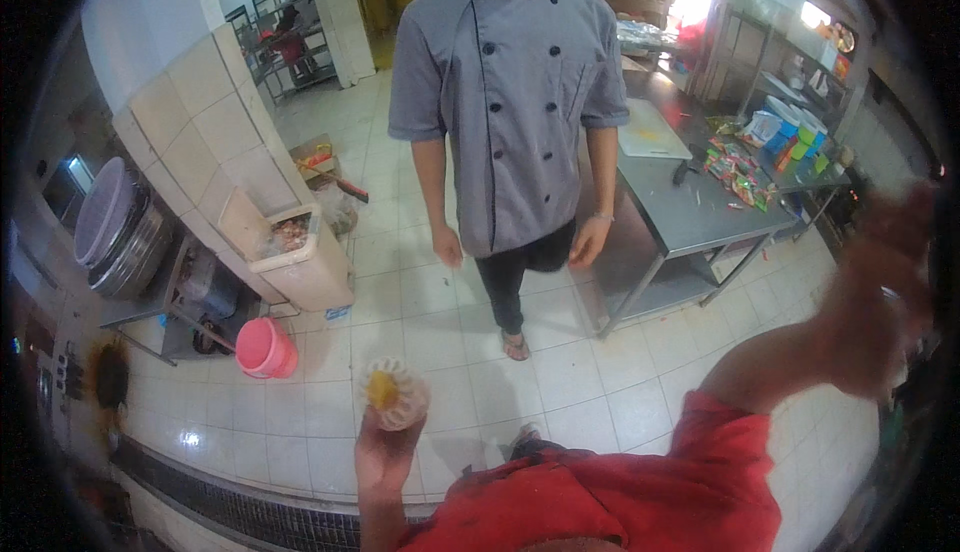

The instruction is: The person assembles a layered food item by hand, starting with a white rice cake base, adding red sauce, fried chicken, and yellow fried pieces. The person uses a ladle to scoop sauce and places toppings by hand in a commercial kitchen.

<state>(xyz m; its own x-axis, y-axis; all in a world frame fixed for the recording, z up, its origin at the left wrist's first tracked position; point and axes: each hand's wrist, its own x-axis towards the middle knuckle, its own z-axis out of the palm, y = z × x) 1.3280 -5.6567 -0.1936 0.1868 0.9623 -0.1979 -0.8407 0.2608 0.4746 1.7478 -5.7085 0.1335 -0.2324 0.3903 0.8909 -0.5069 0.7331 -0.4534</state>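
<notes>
My left hand is raised in front of me and holds a small fluted white paper cup with a yellow filling between its fingertips. My right arm in a red sleeve stretches out to the right, and my right hand is blurred near the picture's rim; I cannot make out whether it holds anything. A person in a grey buttoned chef's jacket stands facing me on the white tiled floor, arms hanging down.
A steel work table with a cutting board and coloured packets stands at right. A white bin, a pink bucket, and a large steel pot sit at left by a tiled column. A floor drain grate runs below.
</notes>
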